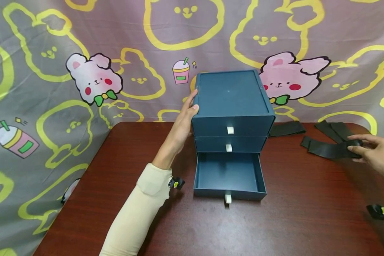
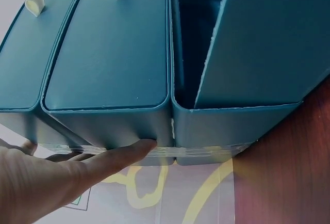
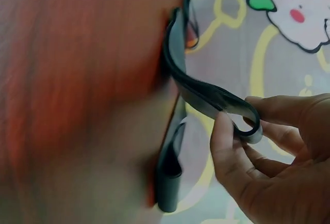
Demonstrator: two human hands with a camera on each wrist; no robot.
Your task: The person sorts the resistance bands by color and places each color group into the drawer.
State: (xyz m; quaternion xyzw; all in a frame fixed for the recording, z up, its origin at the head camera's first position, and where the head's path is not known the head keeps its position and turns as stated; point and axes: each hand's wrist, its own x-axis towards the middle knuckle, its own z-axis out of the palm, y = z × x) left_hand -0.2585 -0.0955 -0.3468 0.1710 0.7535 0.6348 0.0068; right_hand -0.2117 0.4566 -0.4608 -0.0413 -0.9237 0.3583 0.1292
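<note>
A reddish-brown desk [image 1: 291, 220] carries a blue drawer unit [image 1: 233, 96], just right of the left hand [image 1: 181, 129]. One dark strip [image 1: 289, 128] lies well left of the right hand [image 1: 379, 153]; a second strip [image 1: 340, 131] lies just beyond that hand.

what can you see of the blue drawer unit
The dark blue drawer unit stands upright on the brown table. It looks smooth, like card or plastic, with a pale loop tab on each of three drawers. The bottom drawer is pulled out, nothing seen inside; the others are closed. The left hand touches its left side.
</note>
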